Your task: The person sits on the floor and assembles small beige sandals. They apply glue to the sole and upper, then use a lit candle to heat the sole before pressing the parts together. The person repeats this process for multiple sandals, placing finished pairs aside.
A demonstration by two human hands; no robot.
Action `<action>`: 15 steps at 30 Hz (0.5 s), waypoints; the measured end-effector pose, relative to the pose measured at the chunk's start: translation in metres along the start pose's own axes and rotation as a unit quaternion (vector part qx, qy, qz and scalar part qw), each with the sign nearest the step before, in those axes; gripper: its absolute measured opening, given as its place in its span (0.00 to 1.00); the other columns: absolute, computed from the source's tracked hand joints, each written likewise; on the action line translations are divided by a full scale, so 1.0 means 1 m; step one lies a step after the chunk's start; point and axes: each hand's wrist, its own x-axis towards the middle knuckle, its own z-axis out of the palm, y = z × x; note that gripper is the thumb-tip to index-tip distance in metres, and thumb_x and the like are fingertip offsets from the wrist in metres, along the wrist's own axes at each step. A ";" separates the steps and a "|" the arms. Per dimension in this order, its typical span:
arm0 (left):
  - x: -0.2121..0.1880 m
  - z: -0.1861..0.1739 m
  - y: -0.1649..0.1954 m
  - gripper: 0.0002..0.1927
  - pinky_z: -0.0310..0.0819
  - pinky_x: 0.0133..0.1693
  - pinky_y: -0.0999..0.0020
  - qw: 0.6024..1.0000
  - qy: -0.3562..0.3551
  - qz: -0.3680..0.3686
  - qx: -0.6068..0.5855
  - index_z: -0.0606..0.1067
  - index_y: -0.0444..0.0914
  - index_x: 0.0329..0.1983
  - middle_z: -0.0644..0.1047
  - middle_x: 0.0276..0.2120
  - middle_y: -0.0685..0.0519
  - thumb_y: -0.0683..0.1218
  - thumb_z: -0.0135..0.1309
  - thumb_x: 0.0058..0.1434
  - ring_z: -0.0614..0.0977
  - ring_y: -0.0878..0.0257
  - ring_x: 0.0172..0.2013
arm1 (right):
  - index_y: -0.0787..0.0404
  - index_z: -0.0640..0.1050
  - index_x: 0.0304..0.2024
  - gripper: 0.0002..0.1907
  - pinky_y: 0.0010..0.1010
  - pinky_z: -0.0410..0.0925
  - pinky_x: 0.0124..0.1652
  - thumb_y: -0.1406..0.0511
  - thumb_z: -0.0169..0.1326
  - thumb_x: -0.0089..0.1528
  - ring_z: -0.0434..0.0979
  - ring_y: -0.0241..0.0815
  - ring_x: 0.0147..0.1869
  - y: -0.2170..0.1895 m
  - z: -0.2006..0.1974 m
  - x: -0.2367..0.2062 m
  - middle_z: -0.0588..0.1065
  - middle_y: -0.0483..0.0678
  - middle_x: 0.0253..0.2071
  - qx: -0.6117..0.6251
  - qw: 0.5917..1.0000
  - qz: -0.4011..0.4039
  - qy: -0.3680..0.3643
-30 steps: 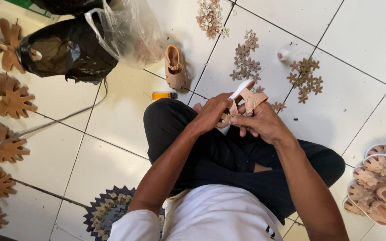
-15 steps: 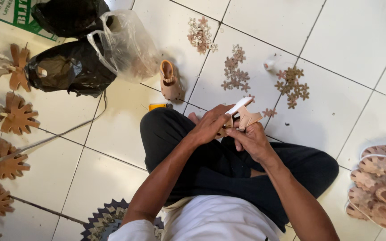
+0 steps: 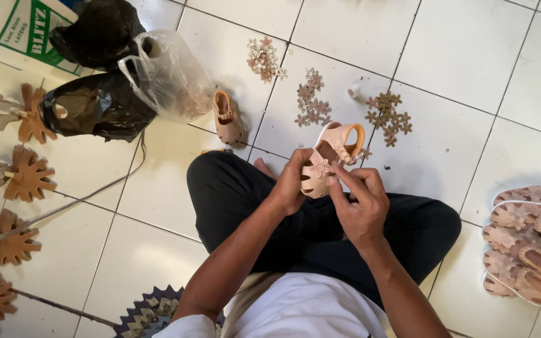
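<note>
I sit cross-legged on a white tiled floor. Both hands hold one small pink sandal (image 3: 330,156) over my knees. My left hand (image 3: 290,183) grips its toe end from the left. From the right, my right hand (image 3: 359,203) has its fingers pressed on the flower piece on the sandal's front. A second small tan sandal (image 3: 227,117) lies on the floor beyond my left knee. Little flower-shaped trims lie in three heaps ahead: one at the far left (image 3: 263,59), one in the middle (image 3: 310,103), one at the right (image 3: 388,116).
A clear plastic bag (image 3: 170,78) and black plastic bags (image 3: 95,103) lie at the upper left. Brown leaf-shaped pieces (image 3: 26,178) line the left edge, with a thin cable (image 3: 82,200) running past them. Several finished sandals (image 3: 527,241) are stacked at the right. A patterned mat (image 3: 148,313) lies under me.
The view shifted downward, so the floor items sit lower. The sandal has turned in my hands and its flowered front now faces me.
</note>
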 end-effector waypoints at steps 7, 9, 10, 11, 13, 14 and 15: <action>0.004 0.010 -0.013 0.24 0.76 0.45 0.64 0.998 0.036 0.037 0.023 0.72 0.35 0.51 0.77 0.42 0.51 0.60 0.42 0.69 0.79 0.62 0.42 | 0.58 0.83 0.51 0.14 0.21 0.65 0.28 0.72 0.66 0.62 0.70 0.27 0.30 0.001 -0.004 -0.002 0.73 0.43 0.41 0.063 0.998 0.008 0.019; 0.006 0.011 -0.014 0.25 0.75 0.44 0.64 0.996 0.044 0.046 0.065 0.72 0.35 0.51 0.77 0.41 0.50 0.59 0.41 0.69 0.79 0.62 0.41 | 0.61 0.83 0.46 0.11 0.23 0.64 0.28 0.72 0.66 0.61 0.67 0.29 0.28 0.004 -0.007 0.001 0.73 0.43 0.39 0.073 0.997 0.038 -0.002; 0.007 0.011 -0.015 0.25 0.74 0.43 0.64 0.994 0.049 0.049 0.086 0.72 0.34 0.51 0.77 0.41 0.50 0.59 0.40 0.68 0.78 0.62 0.40 | 0.62 0.83 0.44 0.10 0.23 0.64 0.28 0.72 0.65 0.60 0.65 0.29 0.27 0.006 -0.009 0.004 0.72 0.43 0.38 0.078 0.995 0.054 -0.014; 0.007 0.011 -0.015 0.25 0.74 0.43 0.64 0.992 0.046 0.059 0.100 0.72 0.33 0.51 0.76 0.40 0.50 0.59 0.40 0.69 0.77 0.61 0.40 | 0.63 0.82 0.41 0.08 0.23 0.63 0.28 0.72 0.65 0.59 0.64 0.29 0.27 0.009 -0.012 0.007 0.72 0.42 0.38 0.097 0.992 0.075 -0.033; 0.006 0.011 -0.015 0.26 0.72 0.42 0.64 0.988 0.045 0.077 0.129 0.72 0.31 0.51 0.75 0.40 0.49 0.59 0.40 0.71 0.76 0.61 0.39 | 0.64 0.80 0.36 0.06 0.22 0.62 0.27 0.72 0.65 0.58 0.64 0.28 0.27 0.014 -0.017 0.012 0.73 0.42 0.36 0.135 0.981 0.119 -0.074; 0.005 0.012 -0.014 0.26 0.72 0.42 0.64 0.988 0.053 0.066 0.129 0.72 0.31 0.50 0.75 0.40 0.49 0.59 0.40 0.71 0.76 0.61 0.40 | 0.64 0.80 0.36 0.06 0.22 0.61 0.27 0.73 0.64 0.59 0.63 0.28 0.27 0.015 -0.018 0.012 0.72 0.42 0.36 0.127 0.982 0.113 -0.077; 0.004 0.014 -0.012 0.25 0.72 0.43 0.64 0.988 0.060 0.056 0.131 0.72 0.31 0.50 0.75 0.40 0.49 0.59 0.40 0.70 0.76 0.61 0.40 | 0.65 0.79 0.36 0.06 0.22 0.61 0.27 0.73 0.64 0.59 0.63 0.28 0.27 0.015 -0.018 0.013 0.72 0.43 0.35 0.118 0.984 0.107 -0.079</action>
